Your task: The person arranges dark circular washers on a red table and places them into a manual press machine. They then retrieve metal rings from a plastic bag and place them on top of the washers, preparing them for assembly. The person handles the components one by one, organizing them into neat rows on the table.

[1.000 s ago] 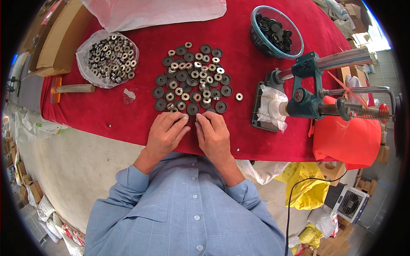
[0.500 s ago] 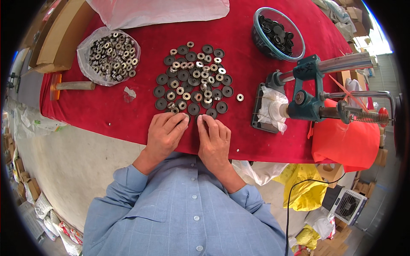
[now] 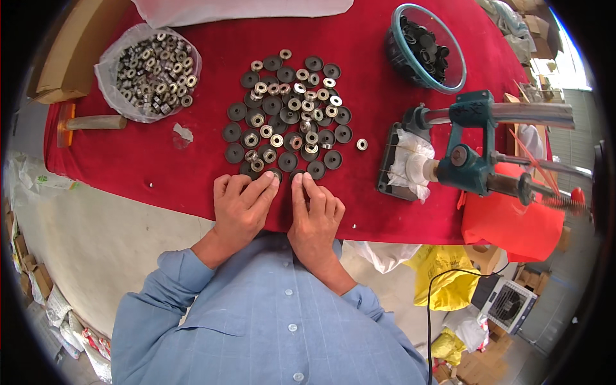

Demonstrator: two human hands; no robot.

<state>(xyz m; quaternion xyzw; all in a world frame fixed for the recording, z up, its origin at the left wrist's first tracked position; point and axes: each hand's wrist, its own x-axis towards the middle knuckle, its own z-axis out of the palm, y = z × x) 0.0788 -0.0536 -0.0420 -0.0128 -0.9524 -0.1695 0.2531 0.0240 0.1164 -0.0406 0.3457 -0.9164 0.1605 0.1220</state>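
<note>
Black round caps [image 3: 235, 153] and small silver ring bearings [image 3: 276, 140] lie in a loose cluster on the red cloth, some bearings resting on caps. At the cluster's near edge, my left hand [image 3: 241, 204] has its fingers closed at the rim of a black cap [image 3: 276, 173]. Just right of it, the thumb and forefinger of my right hand [image 3: 314, 215] are closed at another black cap [image 3: 296, 173], partly hidden by the fingertips. Another cap [image 3: 316, 169] lies beyond my right fingers. The two hands are slightly apart.
A clear bag of bearings [image 3: 108, 78] and a wooden-handled hammer [image 3: 96, 122] are at left. At right stand a blue-rimmed tub of black parts [image 3: 463, 64] and a green hand press [image 3: 471, 170]. One bearing [image 3: 362, 144] sits apart, left of the press.
The whole view has shifted and enlarged slightly. Both hands remain at the near edge of the cluster, with their fingertips still at the caps.
</note>
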